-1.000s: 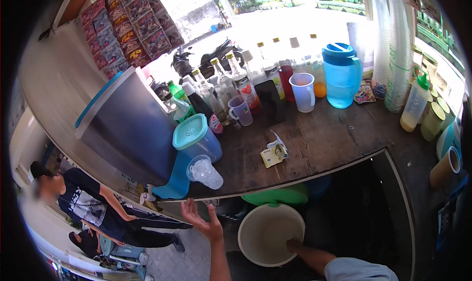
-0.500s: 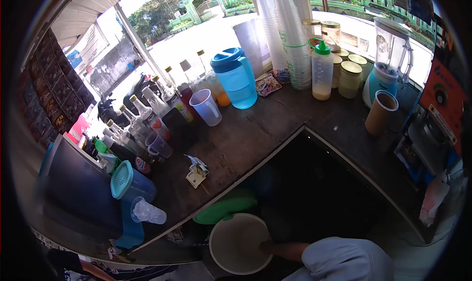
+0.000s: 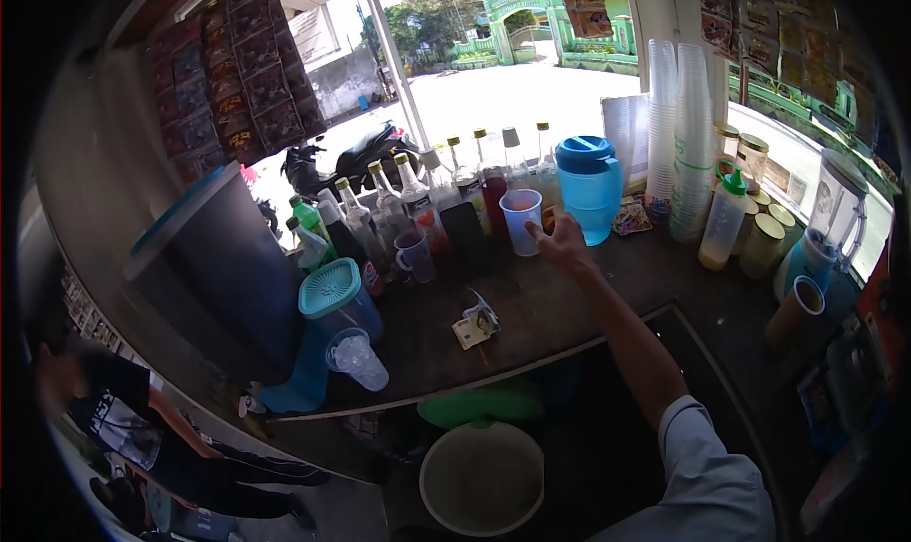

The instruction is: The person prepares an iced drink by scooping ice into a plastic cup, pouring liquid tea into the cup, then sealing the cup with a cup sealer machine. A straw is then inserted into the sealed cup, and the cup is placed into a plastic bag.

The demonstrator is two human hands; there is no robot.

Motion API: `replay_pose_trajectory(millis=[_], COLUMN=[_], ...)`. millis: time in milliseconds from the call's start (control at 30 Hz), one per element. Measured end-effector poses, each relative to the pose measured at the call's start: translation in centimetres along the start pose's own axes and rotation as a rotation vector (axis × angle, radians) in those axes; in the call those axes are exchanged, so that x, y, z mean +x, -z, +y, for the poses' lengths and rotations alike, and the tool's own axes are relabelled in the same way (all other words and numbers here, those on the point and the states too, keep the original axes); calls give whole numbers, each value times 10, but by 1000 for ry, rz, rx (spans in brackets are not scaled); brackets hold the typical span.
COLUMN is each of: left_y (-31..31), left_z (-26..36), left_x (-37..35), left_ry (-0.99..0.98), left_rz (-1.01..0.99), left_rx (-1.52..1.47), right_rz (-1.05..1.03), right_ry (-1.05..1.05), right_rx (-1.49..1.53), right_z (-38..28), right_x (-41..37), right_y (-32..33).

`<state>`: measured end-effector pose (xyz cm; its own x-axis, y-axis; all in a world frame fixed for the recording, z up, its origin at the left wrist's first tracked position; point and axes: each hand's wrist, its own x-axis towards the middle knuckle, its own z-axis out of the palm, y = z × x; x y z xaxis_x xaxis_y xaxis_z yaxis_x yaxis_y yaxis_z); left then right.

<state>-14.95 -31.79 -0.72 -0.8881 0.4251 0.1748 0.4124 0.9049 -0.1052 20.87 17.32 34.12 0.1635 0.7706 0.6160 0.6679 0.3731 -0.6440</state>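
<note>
My right hand (image 3: 562, 238) is at the handle side of a translucent measuring cup (image 3: 521, 224) on the counter, its fingers curled at the cup's right side. Just right of it stands a blue pitcher (image 3: 589, 189) with a dark blue lid. Below and left of the hand, banknotes (image 3: 477, 325) lie crumpled on the dark counter (image 3: 541, 309). A clear cup of ice (image 3: 359, 360) leans beside a teal-lidded container (image 3: 332, 288). My left hand does not show.
Glass bottles (image 3: 387, 200) line the counter's back edge. Stacked plastic cups (image 3: 691, 153), jars (image 3: 762, 243) and a blender (image 3: 824, 219) stand at the right. A pale bucket (image 3: 482, 478) is below the counter. Another person (image 3: 142, 419) stands at the lower left.
My right hand has moved from the bucket up to the measuring cup and taken hold at its handle. The view has shifted left, bringing more of the other person into sight.
</note>
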Motion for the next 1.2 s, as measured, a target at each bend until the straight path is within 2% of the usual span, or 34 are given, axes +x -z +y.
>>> replay_pose_trajectory(millis=[67,100,133,200,267,300,333,367,400,433,467,500,533,567,667,700,733,767,800,833,867,900,967,1033,1133,1200], left_y=[20,24,20,-34,50,21,-7,10,39,0,46,75,116,154,268,298,325,345,360,376,386,390,393,388,374,370], left_z=[7,7,0,-15,-5,-8,-12,-12,-16,-19,-16,-18,-21,-22,-21,-20,-19,-16,-10,-7,-1,6,11,16,24,26], left_x=[1,1,-3,-9,2,6,13,26,45,73,96,128,155,181,235,248,257,268,276,280,284,289,297,301,306,308], left_ry=[-32,-32,-21,-84,96,145,191,251,239,101,112,54,-11,-41,-276,-360,-449,-490,-543,-590,-635,-669,-694,-714,-774,-842], left_rz=[-23,-39,-57,231,-231,-181,-114,-81,-11,191,347,398,488,501,544,541,534,513,490,443,402,389,399,375,375,274], left_rx=[18,24,33,-132,-382,-519,-647,-662,-840,-870,-966,-1014,-1127,-1216,-1315,-1290,-1273,-1242,-1219,-1190,-1156,-1185,-963,-916,-802,-712], right_rz=[68,-76,-58,-101,108,168,172,186,95,-64,-65,-83,-293,-305,-225,-421,-630,-903,-969,-1043,-1155,-1184,-1194,-1156,-1053,-989], right_ry=[-112,-240,-214,-55,193,384,375,447,301,225,619,647,313,330,540,695,694,659,742,820,807,855,824,740,672,672], right_rx=[-237,-262,-295,-205,-286,-282,-281,-332,-386,-307,-247,-224,-560,-555,-33,-14,15,-47,99,116,121,159,323,486,665,767], right_z=[13,11,22,56,85,115,131,100,93,74,15,-46,-125,-145,-187,-214,-279,-313,-314,-306,-302,-295,-278,-279,-277,-282], right_x=[17,25,28,40,44,56,71,66,81,92,77,65,30,14,-40,-64,-105,-126,-151,-172,-195,-216,-248,-262,-258,-246], right_y=[-26,-28,-36,-49,-57,-62,-61,-35,-19,7,42,78,113,108,88,78,80,66,35,-1,-33,-68,-138,-180,-233,-243])
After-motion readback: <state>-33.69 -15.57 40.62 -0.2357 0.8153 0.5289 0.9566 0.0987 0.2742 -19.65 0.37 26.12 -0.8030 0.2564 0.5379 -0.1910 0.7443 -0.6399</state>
